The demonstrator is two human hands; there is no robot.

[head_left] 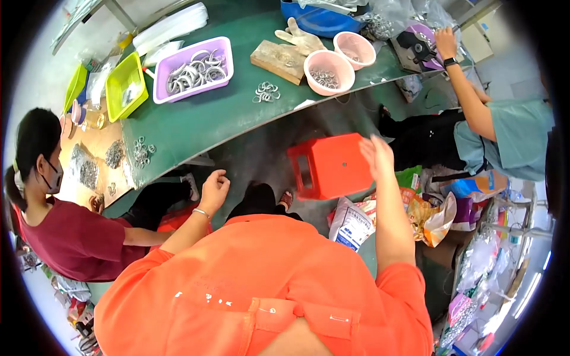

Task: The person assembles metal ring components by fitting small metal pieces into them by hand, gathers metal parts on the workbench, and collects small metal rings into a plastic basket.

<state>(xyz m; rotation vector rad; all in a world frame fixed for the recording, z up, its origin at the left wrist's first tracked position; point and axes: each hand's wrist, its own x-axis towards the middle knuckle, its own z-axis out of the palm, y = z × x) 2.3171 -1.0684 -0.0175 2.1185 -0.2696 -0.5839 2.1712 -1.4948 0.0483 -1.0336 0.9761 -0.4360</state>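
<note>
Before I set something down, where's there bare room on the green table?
Bare: green tabletop between the big purple basket and near edge, left of the loose rings by the wooden block. Crowded: around the pink baskets and glove.

Beside the right hand (377, 155), the square-topped plastic stool (335, 167) is plain bright red. Nearer the body from that hand, a printed sack (351, 228) is white with blue lettering. The long flat table (196, 126) beyond both hands is dark green. Ahead of the left hand (215, 188), a rectangular plastic basket (159, 89) is lilac, with curved metal pieces (193, 74) in silver-grey; farther left, a rectangular plastic tray (127, 108) is lime green. Ahead of the right hand and slightly left, a round plastic bowl (320, 91) is pale pink. Behind both hands, the cloth shirt (279, 249) is orange with small white marks.
</note>
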